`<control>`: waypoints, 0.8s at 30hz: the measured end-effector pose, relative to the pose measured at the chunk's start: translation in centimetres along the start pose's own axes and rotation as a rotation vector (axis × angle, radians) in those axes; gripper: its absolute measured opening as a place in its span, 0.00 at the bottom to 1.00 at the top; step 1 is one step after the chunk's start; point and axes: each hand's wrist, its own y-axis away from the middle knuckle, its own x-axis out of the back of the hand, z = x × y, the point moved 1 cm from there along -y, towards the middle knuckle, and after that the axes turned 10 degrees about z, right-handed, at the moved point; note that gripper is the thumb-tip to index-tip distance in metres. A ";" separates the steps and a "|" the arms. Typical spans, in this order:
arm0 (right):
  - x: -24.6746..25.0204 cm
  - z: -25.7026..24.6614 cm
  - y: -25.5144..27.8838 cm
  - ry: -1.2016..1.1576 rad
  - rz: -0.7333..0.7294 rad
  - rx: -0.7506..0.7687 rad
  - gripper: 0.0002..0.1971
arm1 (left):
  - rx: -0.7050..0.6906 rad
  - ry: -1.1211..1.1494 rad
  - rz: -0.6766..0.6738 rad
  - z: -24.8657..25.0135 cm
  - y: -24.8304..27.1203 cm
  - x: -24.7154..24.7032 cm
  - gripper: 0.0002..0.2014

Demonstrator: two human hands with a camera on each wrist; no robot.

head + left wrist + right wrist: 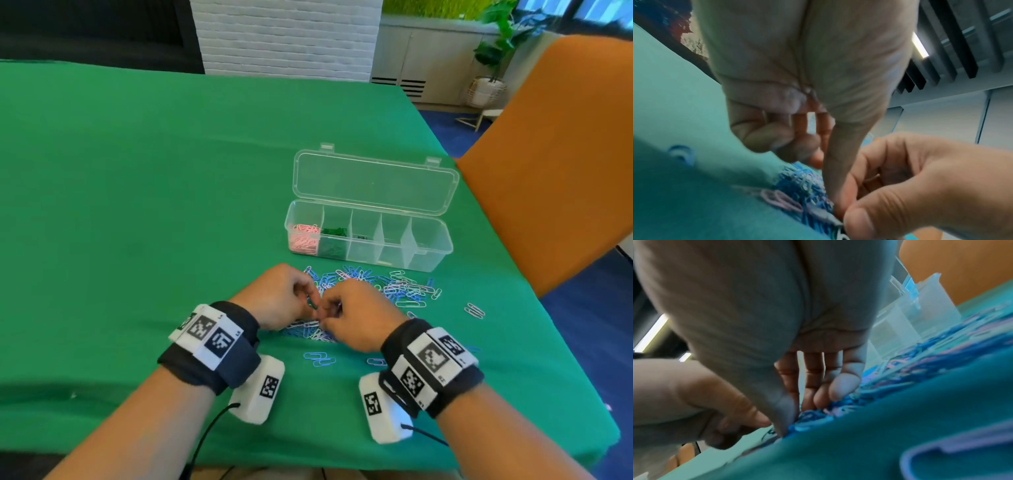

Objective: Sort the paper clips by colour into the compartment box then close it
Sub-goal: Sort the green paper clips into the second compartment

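Fingers of the left hand (279,296) and of the right hand (356,317) are curled and brought tip to tip over the near edge of the clip pile (363,287). In the right wrist view the right thumb and forefinger are seen pinching down into blue clips; what the left fingers hold cannot be told, as blur hides it. Loose blue, lilac and white clips are spread on the green counter (137,205), between the hands and the compartment box (368,236), with a few strays nearer than the pile. Such clips are judged light, stiff, slick and prone to interlock, so each is best pinched across its flat loops and lifted clear. Beyond the pile the box stands with its lid (375,183) laid open; pink clips (303,238) fill its leftmost compartment, green clips (333,240) the next, and the rest look almost empty.
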 end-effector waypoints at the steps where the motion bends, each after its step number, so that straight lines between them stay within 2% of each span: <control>1: 0.1 0.4 0.1 0.017 -0.021 -0.029 0.02 | -0.006 -0.023 -0.039 0.1 0.1 -0.2 0.07; 3: 0.5 1.4 0.4 0.058 -0.026 -0.072 0.06 | -0.008 -0.061 -0.081 0.0 0.2 -0.4 0.06; 7: 1.2 2.3 1.1 0.100 -0.042 -0.083 0.13 | -0.029 -0.095 -0.054 -0.2 0.0 -0.4 0.06; 9: 1.4 2.2 1.0 0.105 -0.013 -0.067 0.11 | -0.042 -0.078 -0.013 0.2 0.1 -0.4 0.04; 12: 1.4 1.6 0.5 0.073 0.038 -0.034 0.06 | -0.019 -0.090 0.131 0.3 -0.1 -0.4 0.05; 14: 0.9 1.2 0.3 0.068 0.002 -0.015 0.06 | 0.036 -0.118 0.188 -0.1 -0.3 -0.3 0.08; 17: 0.7 1.3 0.2 0.077 -0.043 -0.021 0.06 | 0.095 -0.138 0.146 -0.7 -0.3 -0.1 0.09; 20: 1.5 2.3 0.3 0.024 -0.013 -0.054 0.06 | 0.080 -0.136 0.131 -0.6 -0.3 0.0 0.07; 24: 1.5 2.6 1.2 0.054 -0.067 -0.052 0.06 | 0.061 -0.165 0.144 -0.2 -0.3 -0.1 0.06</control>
